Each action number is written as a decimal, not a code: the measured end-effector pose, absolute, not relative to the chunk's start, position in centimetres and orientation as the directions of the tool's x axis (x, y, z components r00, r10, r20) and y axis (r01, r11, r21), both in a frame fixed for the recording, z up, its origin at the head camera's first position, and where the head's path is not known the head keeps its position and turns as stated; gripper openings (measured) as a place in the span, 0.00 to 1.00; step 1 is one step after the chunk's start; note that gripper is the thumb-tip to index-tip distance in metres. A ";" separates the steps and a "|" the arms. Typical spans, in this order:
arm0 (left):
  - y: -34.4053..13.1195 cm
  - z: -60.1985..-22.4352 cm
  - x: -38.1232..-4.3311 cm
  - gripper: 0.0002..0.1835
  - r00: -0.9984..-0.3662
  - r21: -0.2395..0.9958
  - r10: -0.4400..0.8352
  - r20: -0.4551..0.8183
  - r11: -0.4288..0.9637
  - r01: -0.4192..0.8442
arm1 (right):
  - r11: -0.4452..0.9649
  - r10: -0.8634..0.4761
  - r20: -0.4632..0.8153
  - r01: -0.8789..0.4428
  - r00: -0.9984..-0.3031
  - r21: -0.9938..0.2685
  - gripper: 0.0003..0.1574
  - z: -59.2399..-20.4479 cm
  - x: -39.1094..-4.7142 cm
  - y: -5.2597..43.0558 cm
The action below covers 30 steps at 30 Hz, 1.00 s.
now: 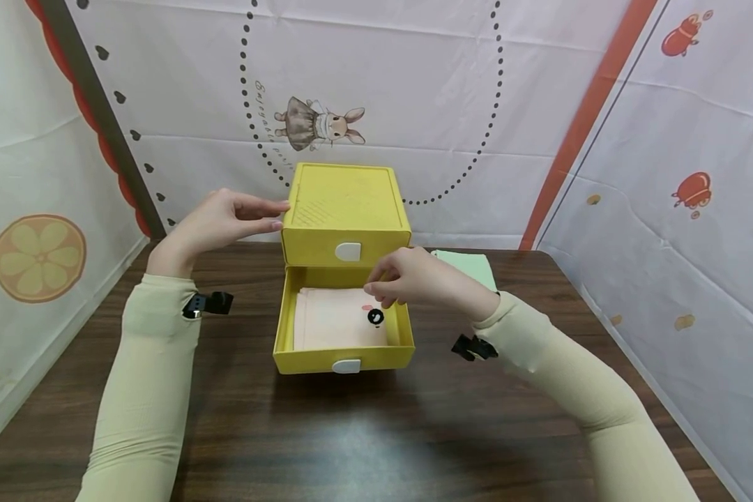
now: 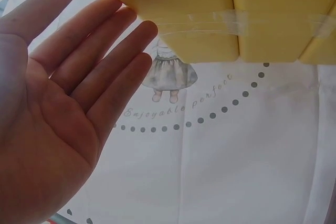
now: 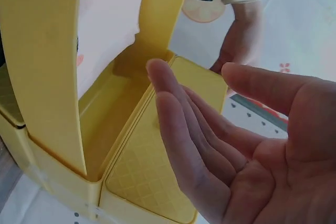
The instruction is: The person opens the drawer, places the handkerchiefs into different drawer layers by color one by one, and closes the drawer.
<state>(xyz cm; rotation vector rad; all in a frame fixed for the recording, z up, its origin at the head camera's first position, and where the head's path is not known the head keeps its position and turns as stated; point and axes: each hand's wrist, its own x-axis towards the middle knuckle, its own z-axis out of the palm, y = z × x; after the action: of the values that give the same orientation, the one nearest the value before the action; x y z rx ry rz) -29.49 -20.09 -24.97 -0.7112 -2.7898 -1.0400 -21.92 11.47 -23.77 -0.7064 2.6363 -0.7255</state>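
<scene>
A yellow drawer box [image 1: 348, 199] stands on the table, its lower drawer [image 1: 314, 359] pulled out. Inside that drawer lies a folded pale pink cloth [image 1: 335, 317] with a dark round face print on it. At the box's upper left edge is my left hand [image 1: 216, 223], its fingertips at the side; the left wrist view shows its fingers [image 2: 121, 45] extended and the palm bare. Over the right part of the open drawer hovers my right hand [image 1: 408, 275]. In the right wrist view this hand [image 3: 247, 166] has loosely bent fingers, the thumb apart, and nothing between them.
A folded light green cloth [image 1: 467, 268] lies on the dark wooden table [image 1: 351, 439], right of the box and partly behind my right forearm. The upper drawer [image 1: 314, 247] is closed. A printed white curtain [image 1: 408, 84] hangs close behind.
</scene>
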 end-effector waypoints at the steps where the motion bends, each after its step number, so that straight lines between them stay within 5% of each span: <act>1: -20.1 -25.0 -29.5 0.24 -0.888 0.596 0.397 0.232 0.663 0.452 | 0.738 -0.541 -0.148 -0.383 -0.828 -0.555 0.10 -23.8 -21.7 11.6; 30: -20.2 -25.1 -29.7 0.23 -0.893 0.613 0.395 0.216 0.656 0.439 | 0.584 -0.552 0.078 -0.451 -0.830 -0.675 0.08 -23.9 -16.5 12.7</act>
<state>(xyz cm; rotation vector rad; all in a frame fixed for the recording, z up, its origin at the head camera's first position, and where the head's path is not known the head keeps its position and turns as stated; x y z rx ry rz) -29.74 -20.17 -25.14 -0.7066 -2.8006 -1.0634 -16.46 12.67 -23.86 -0.8502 2.6694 -1.0766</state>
